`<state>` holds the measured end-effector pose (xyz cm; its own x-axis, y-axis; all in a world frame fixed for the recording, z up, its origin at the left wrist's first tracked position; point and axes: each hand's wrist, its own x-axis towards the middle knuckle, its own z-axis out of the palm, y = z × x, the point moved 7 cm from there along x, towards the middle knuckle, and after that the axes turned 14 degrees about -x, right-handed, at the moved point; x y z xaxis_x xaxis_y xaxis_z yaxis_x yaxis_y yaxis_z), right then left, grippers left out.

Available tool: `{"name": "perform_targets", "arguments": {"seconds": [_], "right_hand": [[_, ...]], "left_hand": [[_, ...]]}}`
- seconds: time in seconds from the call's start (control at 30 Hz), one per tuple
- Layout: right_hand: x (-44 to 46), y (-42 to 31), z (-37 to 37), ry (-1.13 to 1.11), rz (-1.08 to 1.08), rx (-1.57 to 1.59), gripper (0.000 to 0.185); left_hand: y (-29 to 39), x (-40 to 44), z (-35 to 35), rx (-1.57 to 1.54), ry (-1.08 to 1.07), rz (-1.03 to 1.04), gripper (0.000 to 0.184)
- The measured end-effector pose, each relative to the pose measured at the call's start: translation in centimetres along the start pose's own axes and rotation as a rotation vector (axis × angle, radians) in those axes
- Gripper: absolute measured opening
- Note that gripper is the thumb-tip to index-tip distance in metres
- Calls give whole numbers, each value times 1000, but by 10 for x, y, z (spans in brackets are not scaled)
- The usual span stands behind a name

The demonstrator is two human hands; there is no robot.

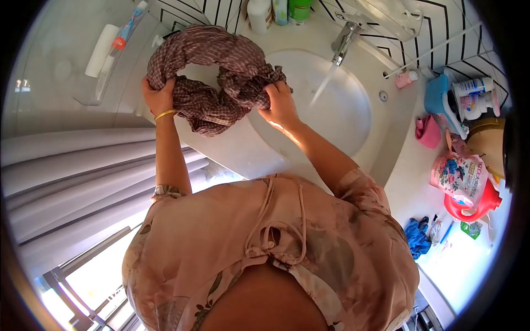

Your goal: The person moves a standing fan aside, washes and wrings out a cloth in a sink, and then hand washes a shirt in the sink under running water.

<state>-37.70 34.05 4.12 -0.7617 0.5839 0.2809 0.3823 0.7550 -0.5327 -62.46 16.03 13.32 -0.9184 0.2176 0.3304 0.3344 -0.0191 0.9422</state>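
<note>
A bunched dark brown checked cloth forms a loop over the counter, left of the sink. My left hand, with a yellow bracelet at its wrist, is closed on the loop's left side. On the right side, my right hand grips the gathered end beside the basin rim. Folds of fabric cover part of the fingers on both hands. Water runs from the metal faucet into the white basin.
Several bottles stand behind the basin. To the right are a pink bottle, a blue container, a flowered pouch, a red handled container and a blue cloth. A grey curtain hangs at left.
</note>
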Motion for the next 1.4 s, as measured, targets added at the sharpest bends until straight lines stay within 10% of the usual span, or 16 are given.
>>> {"name": "perform_targets", "arguments": {"seconds": [0.27, 0.37, 0.43, 0.5, 0.7, 1.03, 1.27, 1.4], "right_hand": [[-75, 41, -37, -364, 32, 13, 56], [-82, 66, -84, -478, 354, 337, 64], [-74, 81, -141, -100, 415, 188, 79], [-60, 47, -199, 299, 24, 200, 92], [-52, 27, -198, 19, 190, 494, 87], [-52, -30, -295, 197, -50, -71, 43], [-64, -8, -308, 238, 230, 111, 43], [-61, -26, -315, 226, 141, 105, 42]], "left_hand": [[119, -49, 86, -156, -317, 248, 56], [155, -78, 124, -235, -534, 322, 54], [172, -97, 148, -224, -661, 394, 53], [188, -115, 167, -213, -770, 484, 52], [216, -139, 197, -138, -1050, 647, 52], [110, -175, 220, -115, -1732, -169, 87], [16, -261, 183, 96, -989, -29, 125], [14, -268, 202, 338, -825, 82, 112]]}}
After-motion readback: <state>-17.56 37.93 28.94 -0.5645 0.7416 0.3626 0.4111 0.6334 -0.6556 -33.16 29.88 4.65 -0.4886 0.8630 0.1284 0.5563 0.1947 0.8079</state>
